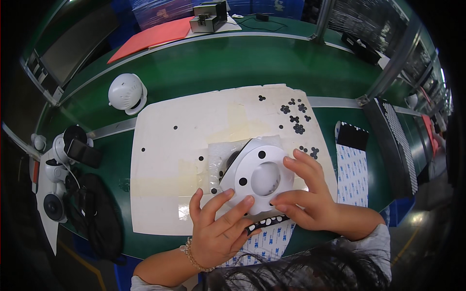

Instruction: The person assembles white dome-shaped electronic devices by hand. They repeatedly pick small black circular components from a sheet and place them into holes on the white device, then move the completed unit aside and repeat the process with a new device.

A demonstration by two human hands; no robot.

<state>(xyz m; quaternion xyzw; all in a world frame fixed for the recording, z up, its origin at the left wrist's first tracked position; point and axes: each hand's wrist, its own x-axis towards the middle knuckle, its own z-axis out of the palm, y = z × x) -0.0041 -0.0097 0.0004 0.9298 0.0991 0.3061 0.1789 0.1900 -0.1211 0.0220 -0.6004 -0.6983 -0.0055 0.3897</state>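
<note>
A white ring-shaped plastic housing (232,186) is tilted up in front of me, with black round pads on its face and a large round opening. My left hand (216,230) holds its lower left edge with the fingertips. My right hand (310,201) grips its right side; thumb and fingertips are at a pad spot on the lower rim. Whatever is under those fingertips is hidden. Below the housing, close to my left fingers, lies a sheet of adhesive pads (274,240) with a black, hole-punched edge. A foam pad (213,167) lies behind the housing.
A worn white board (160,194) covers the green bench, with loose black pads (298,128) at its upper right. Another pad sheet (352,169) lies right. White cameras (127,92) stand at the left, above a black bag (99,213). A long dark box (391,145) stands far right.
</note>
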